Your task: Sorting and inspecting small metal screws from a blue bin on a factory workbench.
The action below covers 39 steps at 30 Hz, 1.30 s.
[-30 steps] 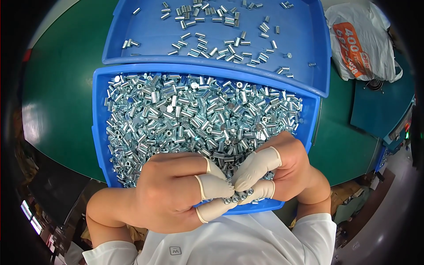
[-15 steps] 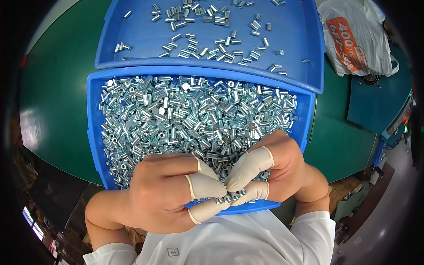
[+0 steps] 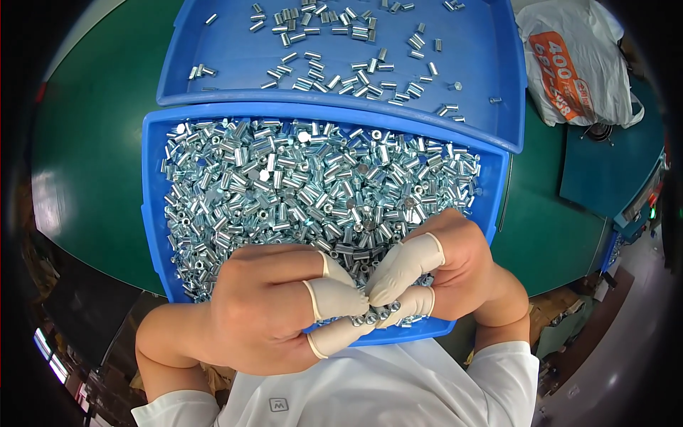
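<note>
Though small, four shiny silvery cylinders [image 3: 371, 318] abreast

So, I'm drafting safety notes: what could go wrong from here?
The small metal pieces between the left hand and right hand could slip and get lost in the loose heap. One might also drop over the near rim of the front blue tray, toward the white shirt.

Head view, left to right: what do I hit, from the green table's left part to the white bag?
Left part of the green tabletop, left hand, short row of metal pieces held between both hands, right hand, white plastic bag with an orange panel.
</note>
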### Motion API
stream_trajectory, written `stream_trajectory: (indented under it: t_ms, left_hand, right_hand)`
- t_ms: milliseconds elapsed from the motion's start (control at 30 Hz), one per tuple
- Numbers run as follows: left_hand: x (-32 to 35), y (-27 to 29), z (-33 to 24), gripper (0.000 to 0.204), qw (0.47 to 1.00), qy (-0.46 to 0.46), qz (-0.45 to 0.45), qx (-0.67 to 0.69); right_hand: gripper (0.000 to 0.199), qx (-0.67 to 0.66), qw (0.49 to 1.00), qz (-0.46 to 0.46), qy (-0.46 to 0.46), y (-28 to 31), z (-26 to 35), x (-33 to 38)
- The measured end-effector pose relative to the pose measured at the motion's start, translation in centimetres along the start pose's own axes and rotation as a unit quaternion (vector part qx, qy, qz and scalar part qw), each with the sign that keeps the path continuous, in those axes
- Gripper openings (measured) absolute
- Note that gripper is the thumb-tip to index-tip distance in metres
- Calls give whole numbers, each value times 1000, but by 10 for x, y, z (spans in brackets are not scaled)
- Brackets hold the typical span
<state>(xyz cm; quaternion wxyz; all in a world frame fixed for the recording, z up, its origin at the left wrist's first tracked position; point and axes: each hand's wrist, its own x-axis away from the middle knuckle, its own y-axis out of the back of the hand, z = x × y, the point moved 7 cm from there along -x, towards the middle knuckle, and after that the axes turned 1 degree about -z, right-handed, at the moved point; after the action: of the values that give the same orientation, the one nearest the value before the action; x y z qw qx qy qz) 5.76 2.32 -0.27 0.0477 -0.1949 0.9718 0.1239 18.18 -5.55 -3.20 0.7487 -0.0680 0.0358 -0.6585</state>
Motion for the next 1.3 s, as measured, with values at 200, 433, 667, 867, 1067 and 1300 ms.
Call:
stream_trajectory:
  t_ms: [200,433,667,867,1067,1300]
  left_hand:
    - [-1,1,4,25,999,22,6,25]
    - [-3,1,13,24,993,76,11,89]
    - [-1,-3,18,24,990,86,0,111]
    - [0,-2,19,20,990,89,-20,107]
    - [2,-3,23,23,984,120,-2,129]
    - [5,-5,28,24,974,156,2,167]
  right_hand:
    - [19,9,1000,-4,-12,0,6,-2]
    - [23,-50,997,-30,-46,0,1,1]
    - [23,-130,987,-45,-87,0,-10,7]
    - [25,-150,984,-45,-89,-1,-10,6]
    - [24,-137,986,-52,-84,1,-9,5]
    - [22,-199,973,-46,-105,-3,-11,5]
